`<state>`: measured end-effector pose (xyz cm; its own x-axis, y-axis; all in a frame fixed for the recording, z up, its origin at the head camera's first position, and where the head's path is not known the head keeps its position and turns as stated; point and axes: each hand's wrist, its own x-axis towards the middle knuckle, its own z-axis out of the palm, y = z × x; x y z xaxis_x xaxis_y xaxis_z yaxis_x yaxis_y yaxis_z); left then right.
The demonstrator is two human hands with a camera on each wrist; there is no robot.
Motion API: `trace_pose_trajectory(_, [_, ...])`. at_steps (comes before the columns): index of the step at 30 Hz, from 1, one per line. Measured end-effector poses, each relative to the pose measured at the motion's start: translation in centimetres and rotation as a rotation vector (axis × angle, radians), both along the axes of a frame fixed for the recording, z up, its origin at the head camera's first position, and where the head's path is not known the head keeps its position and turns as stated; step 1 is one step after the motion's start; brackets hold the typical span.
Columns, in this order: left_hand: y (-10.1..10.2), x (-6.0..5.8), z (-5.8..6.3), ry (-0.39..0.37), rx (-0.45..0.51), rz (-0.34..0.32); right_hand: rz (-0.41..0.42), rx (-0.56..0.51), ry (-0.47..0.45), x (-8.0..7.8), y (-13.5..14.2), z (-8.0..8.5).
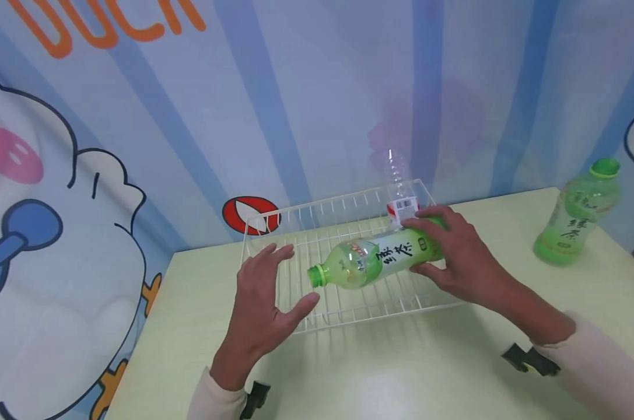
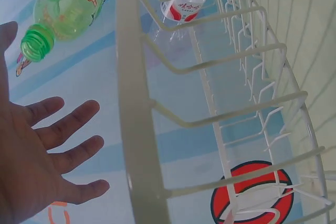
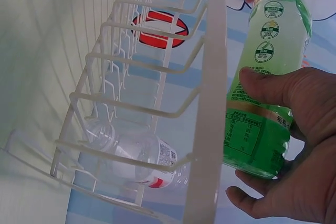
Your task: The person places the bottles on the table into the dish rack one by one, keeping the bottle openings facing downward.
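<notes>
Right hand [image 1: 461,256]: curled round the base end of a green bottle [image 1: 377,258], thumb along one side and fingers behind; grip also visible in the right wrist view. Held bottle: on its side, above the top rim of a white wire basket [image 2: 134,103], green threaded neck to the left, base end to the right. Label white and green, bold black characters facing up in the head view; small round emblems and fine print on the side seen from the right wrist. Left hand [image 1: 261,303]: wide open, thumb spread well away from the slightly bent fingers, palm side towards the bottle; nothing held. Gap visible between left hand and bottle neck; neck lies near thumb tip and index fingertip, touching neither. Basket: on the worktop [image 1: 390,361], by its back edge, long side running roughly along that edge. Inside basket, back right corner: clear bottle [image 1: 403,207], standing, white label with red markings and a barcode; its lower part is partly hidden by the right hand and held bottle in the head view. Second green bottle [image 1: 576,216]: upright on the worktop near the back right corner, apart from the basket, same style of label. Behind the back edge: blue striped backdrop [image 1: 337,87] with a red oval emblem [image 1: 243,214] and orange lettering [image 1: 107,23].
</notes>
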<state>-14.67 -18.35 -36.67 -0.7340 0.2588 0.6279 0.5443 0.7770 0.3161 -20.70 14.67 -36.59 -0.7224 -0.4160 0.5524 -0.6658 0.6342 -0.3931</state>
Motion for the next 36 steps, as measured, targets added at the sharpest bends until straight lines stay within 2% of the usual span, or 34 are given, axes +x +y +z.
trace_pose_trajectory(10, [1.2, -0.2, -0.1, 0.042, -0.074, -0.004, -0.010, 0.037, 0.039, 0.0, -0.3, -0.4])
trace_pose_trajectory(26, [1.9, -0.3, -0.6, 0.075, -0.094, -0.011, -0.015, 0.087, 0.058, 0.1, -1.1, -0.6])
trace_pose_trajectory(36, [2.5, -0.4, -0.5, 0.075, -0.128, 0.004, 0.016, 0.096, 0.072, 0.5, -2.0, -0.6])
